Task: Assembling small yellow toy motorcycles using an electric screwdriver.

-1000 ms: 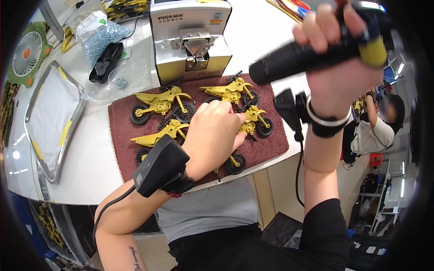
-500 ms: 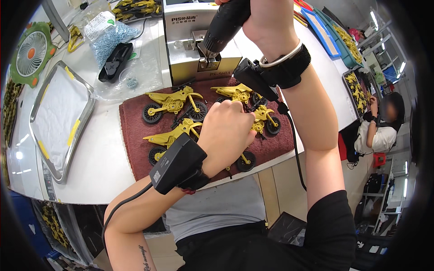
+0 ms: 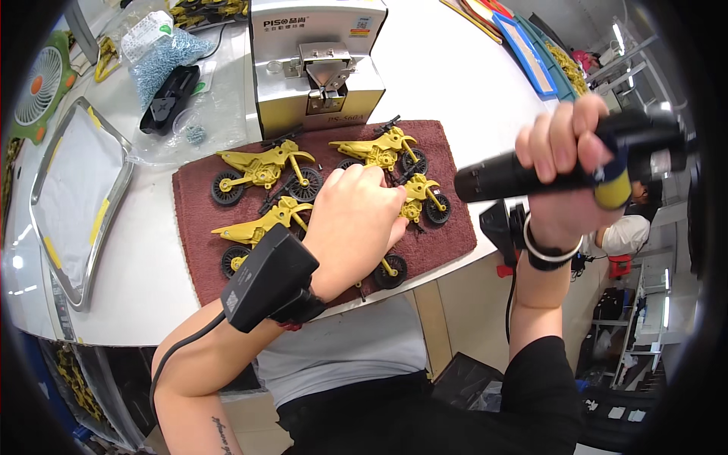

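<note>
Several yellow toy motorcycles with black wheels lie on a dark red towel [image 3: 447,250]. My left hand [image 3: 353,224] is closed over a toy motorcycle [image 3: 415,199] on the towel's right side. The palm side of that hand and part of the toy are hidden. Two more toy motorcycles, one at the upper left [image 3: 262,168] and one at the lower left [image 3: 258,221], lie beside it, and another [image 3: 379,148] sits just beyond. Raised right of the towel, my right hand [image 3: 565,159] grips a black electric screwdriver [image 3: 500,178], its tip end pointing left.
Behind the towel stands a silver-and-yellow screw feeder [image 3: 318,76]. To its left are a bag of small bluish screws [image 3: 163,64], a black case [image 3: 171,98] and a green fan [image 3: 42,87]. A metal tray [image 3: 83,197] lies at left. Another person sits at far right.
My right hand has drawn the screwdriver away from the screw feeder, to the right and nearer me. My left hand stays over the same toy motorcycle. The whole view has shifted slightly.
</note>
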Demonstrator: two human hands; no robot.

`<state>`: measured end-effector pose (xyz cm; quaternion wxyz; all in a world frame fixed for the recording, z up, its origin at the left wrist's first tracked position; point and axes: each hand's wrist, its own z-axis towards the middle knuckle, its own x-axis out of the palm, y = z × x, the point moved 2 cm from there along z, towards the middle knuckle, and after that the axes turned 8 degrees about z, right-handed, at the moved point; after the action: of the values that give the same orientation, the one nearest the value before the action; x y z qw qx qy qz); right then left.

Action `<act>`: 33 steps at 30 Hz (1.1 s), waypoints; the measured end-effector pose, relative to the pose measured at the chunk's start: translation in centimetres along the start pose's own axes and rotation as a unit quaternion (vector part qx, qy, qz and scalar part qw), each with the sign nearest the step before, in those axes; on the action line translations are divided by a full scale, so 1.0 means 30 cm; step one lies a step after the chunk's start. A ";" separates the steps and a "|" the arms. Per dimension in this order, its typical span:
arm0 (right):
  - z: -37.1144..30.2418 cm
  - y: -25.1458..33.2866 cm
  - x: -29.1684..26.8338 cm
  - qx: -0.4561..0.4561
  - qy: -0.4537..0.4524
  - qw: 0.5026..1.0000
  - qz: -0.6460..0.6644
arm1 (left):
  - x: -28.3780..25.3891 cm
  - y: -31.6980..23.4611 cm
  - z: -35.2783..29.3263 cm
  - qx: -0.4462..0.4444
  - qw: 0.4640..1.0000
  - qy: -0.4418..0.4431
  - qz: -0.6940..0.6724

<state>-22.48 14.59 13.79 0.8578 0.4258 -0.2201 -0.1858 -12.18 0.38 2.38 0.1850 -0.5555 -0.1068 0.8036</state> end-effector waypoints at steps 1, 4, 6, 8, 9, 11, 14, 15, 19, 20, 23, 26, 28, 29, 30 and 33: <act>-0.026 0.008 0.000 -0.014 -0.031 0.999 -0.026 | 0.000 -0.002 0.002 0.002 1.000 -0.003 0.003; -0.073 -0.006 -0.014 -0.028 -0.050 0.996 -0.062 | -0.008 0.002 -0.005 0.000 1.000 -0.008 0.003; -0.091 -0.018 -0.030 -0.025 -0.058 0.997 -0.050 | -0.008 0.001 -0.004 0.001 1.000 -0.004 0.004; -0.102 -0.029 -0.041 -0.021 -0.065 0.997 -0.036 | -0.006 -0.001 -0.002 0.000 1.000 -0.005 0.002; -0.105 -0.035 -0.044 -0.020 -0.071 0.996 -0.043 | -0.005 -0.001 -0.001 0.000 1.000 -0.004 0.002; -0.112 -0.053 -0.053 -0.017 -0.081 0.996 -0.040 | -0.003 -0.001 0.001 0.001 1.000 -0.002 0.004; -0.116 -0.060 -0.059 -0.019 -0.066 0.997 -0.027 | -0.005 -0.003 0.001 -0.001 1.000 0.007 0.011; -0.117 -0.062 -0.055 -0.018 -0.063 0.998 -0.016 | -0.008 -0.003 -0.001 -0.002 1.000 0.008 0.011; -0.123 -0.070 -0.050 -0.010 -0.068 0.997 -0.038 | -0.010 -0.007 0.000 0.001 1.000 0.009 0.020; -0.122 -0.069 -0.050 -0.010 -0.068 0.997 -0.039 | -0.010 -0.009 0.001 0.002 1.000 0.014 0.024; -0.120 -0.078 -0.043 0.004 -0.038 0.999 -0.018 | -0.009 -0.017 0.004 0.003 0.999 0.014 0.033; -0.120 -0.072 -0.016 0.014 -0.038 0.998 -0.045 | -0.012 -0.013 0.006 0.005 0.998 0.027 0.052; -0.088 -0.047 -0.034 0.010 0.014 0.999 -0.030 | -0.017 -0.011 0.001 0.000 0.998 0.027 0.056; -0.060 -0.012 -0.050 -0.017 0.042 0.999 -0.003 | -0.020 -0.011 -0.003 -0.004 0.998 0.028 0.056; -0.041 0.050 -0.076 -0.033 0.069 0.995 0.059 | -0.019 -0.025 0.001 -0.001 0.998 0.026 0.053; 0.026 0.147 -0.099 -0.064 0.083 0.987 0.125 | -0.010 -0.055 0.004 0.013 0.992 -0.005 0.123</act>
<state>-24.80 18.09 17.15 0.9149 0.3532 -0.1876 -0.0544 -11.89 1.76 3.30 0.0915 -0.5579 -0.0279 0.8244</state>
